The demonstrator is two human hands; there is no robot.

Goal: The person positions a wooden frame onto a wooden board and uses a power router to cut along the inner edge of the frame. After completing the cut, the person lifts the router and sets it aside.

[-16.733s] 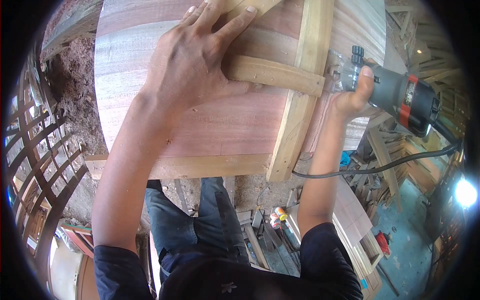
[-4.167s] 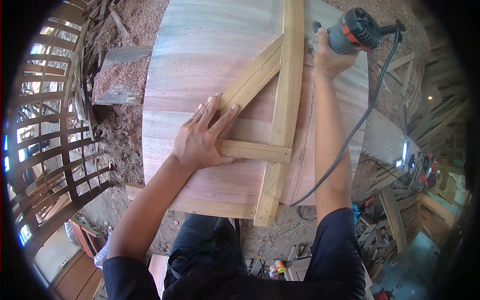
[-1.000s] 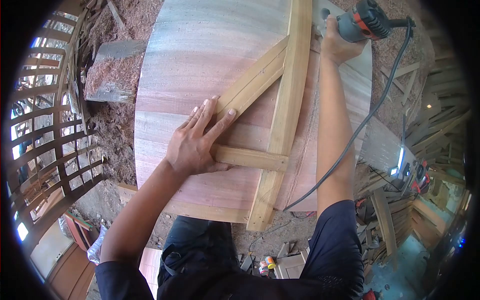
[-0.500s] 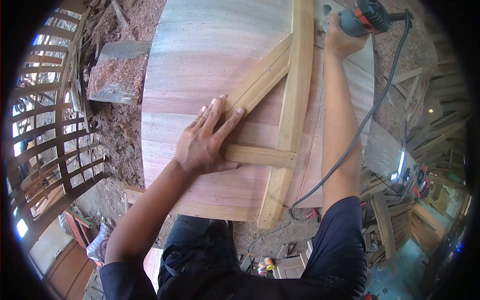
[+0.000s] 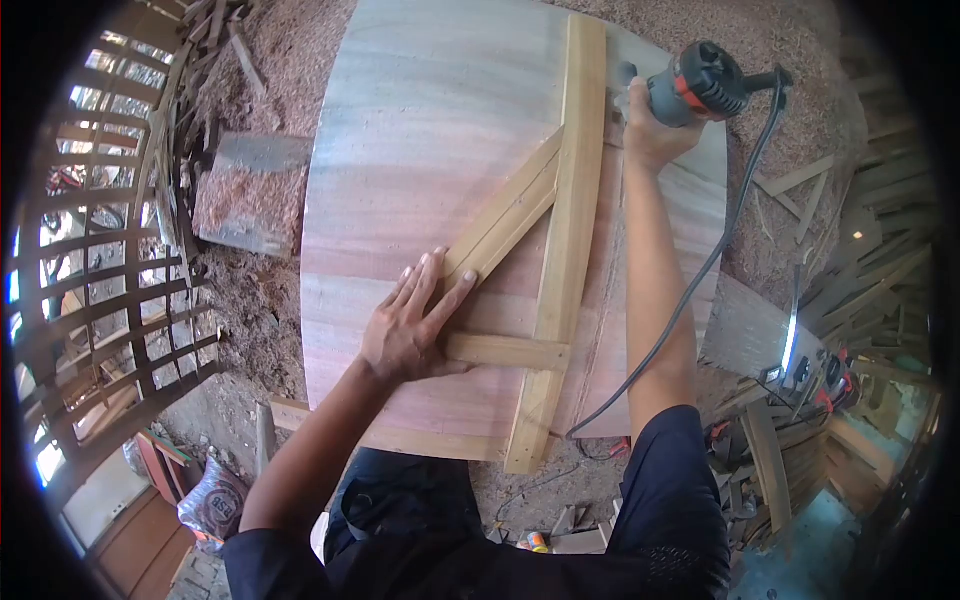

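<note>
A wooden frame (image 5: 572, 150) lies on a wide panel of pinkish-grey boards (image 5: 400, 150). It joins a long straight bar, a diagonal slat (image 5: 510, 208) and a short crosspiece (image 5: 505, 350). My left hand (image 5: 405, 325) grips the frame's left corner, fingers spread over the diagonal slat and thumb along the crosspiece. Beyond the long bar, on its right side, my right hand (image 5: 658, 135) is closed around the lower part of a corded router (image 5: 695, 85) with a red band. Its base and bit are mostly hidden. The cord runs back along my right forearm.
Sawdust and shavings cover the ground around the panel. A slatted wooden lattice (image 5: 110, 240) stands at left, near a shaving-covered board (image 5: 250, 195). Scrap wood (image 5: 880, 290) is piled at right. The black cord (image 5: 690, 295) crosses the panel's right side.
My view has shifted, so the panel, frame and router appear lower, revealing the long bar's far end. My left hand keeps its place on the frame; my right hand still holds the router.
</note>
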